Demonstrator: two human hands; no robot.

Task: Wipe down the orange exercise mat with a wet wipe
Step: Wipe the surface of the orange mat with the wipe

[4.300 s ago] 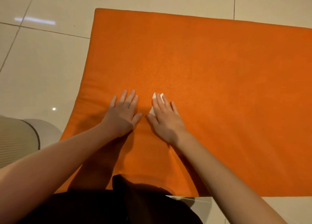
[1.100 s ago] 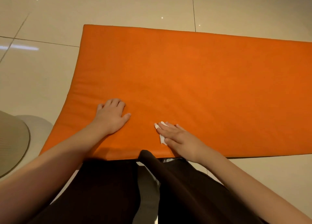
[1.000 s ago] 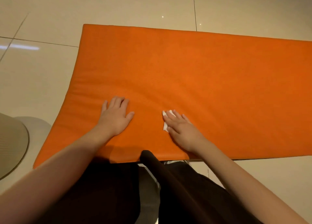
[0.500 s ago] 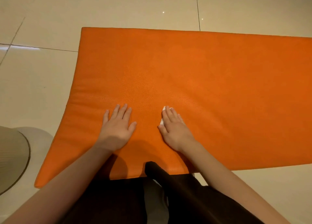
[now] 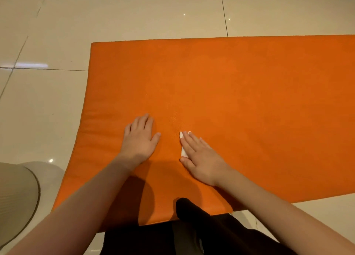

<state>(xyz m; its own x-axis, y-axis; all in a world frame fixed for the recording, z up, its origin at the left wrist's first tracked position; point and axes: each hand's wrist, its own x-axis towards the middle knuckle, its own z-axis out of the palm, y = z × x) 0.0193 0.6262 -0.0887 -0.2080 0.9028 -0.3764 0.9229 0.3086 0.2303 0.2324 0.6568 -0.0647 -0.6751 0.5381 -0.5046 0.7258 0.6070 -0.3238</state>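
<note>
The orange exercise mat [image 5: 240,85] lies flat on the tiled floor and runs off the right edge of the view. My left hand [image 5: 139,139] rests flat on the mat near its left end, fingers straight. Just to its right, my right hand [image 5: 201,156] presses a white wet wipe [image 5: 183,152] flat against the mat with straight fingers. Only slivers of the wipe show at my fingertips and beside my index finger; the rest is hidden under my palm.
Glossy beige floor tiles [image 5: 44,108] surround the mat. A beige ribbed round object [image 5: 15,193] sits at the lower left, close to the mat's corner. My dark-clothed legs [image 5: 192,233] overlap the mat's near edge.
My right hand has kept sliding the wipe over the same patch of mat, now angled a little leftward. My left hand stays planted beside it. The camera view has shifted slightly.
</note>
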